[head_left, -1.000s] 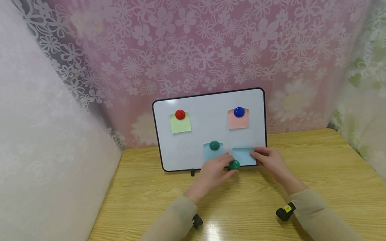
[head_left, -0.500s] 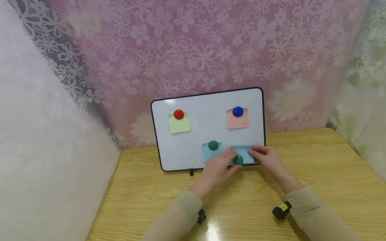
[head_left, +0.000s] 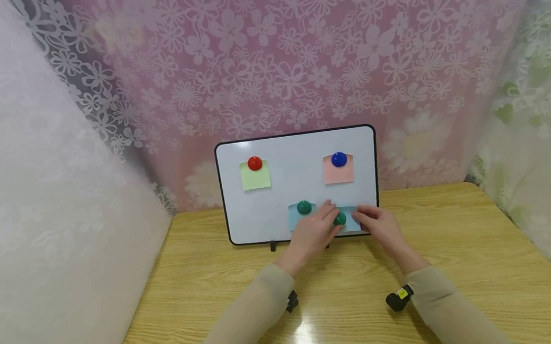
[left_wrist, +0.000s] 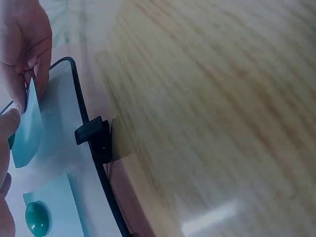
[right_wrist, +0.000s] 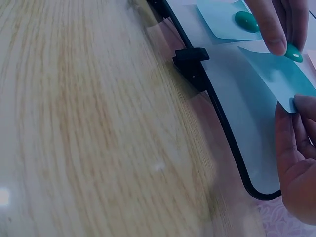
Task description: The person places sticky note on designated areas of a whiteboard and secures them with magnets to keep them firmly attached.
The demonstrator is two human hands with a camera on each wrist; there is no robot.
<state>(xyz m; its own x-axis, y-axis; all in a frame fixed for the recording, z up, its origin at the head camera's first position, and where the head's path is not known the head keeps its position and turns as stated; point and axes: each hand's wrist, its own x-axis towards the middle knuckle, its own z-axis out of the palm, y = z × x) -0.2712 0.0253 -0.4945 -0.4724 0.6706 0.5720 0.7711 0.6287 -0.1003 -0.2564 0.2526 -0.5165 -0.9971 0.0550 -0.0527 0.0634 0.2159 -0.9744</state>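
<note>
My left hand (head_left: 314, 232) pinches a round green magnet (head_left: 340, 218) between thumb and fingers, over a blue sticky note (head_left: 353, 225) low on the right of the whiteboard (head_left: 269, 215). In the right wrist view that magnet (right_wrist: 294, 53) is at the note's upper part. With thumb and fingertips, my right hand (head_left: 384, 228) grips the same note (right_wrist: 279, 74) by its right side; its lower edge stands away from the board. Just left, a second blue note (head_left: 297, 225) hangs under another green magnet (head_left: 304, 208), partly covered by my left hand.
Higher on the board, a red magnet (head_left: 254, 163) holds a green note (head_left: 256, 180) and a blue magnet (head_left: 339, 159) holds a pink note (head_left: 338, 175). Black clip feet (left_wrist: 96, 136) support the board on the wooden table (head_left: 202, 283). Patterned cloth (head_left: 288, 86) hangs behind.
My left hand has moved right and up, carrying the green magnet from the blue note's lower left corner to its upper part. My right hand keeps its grip on the note, shifting slightly.
</note>
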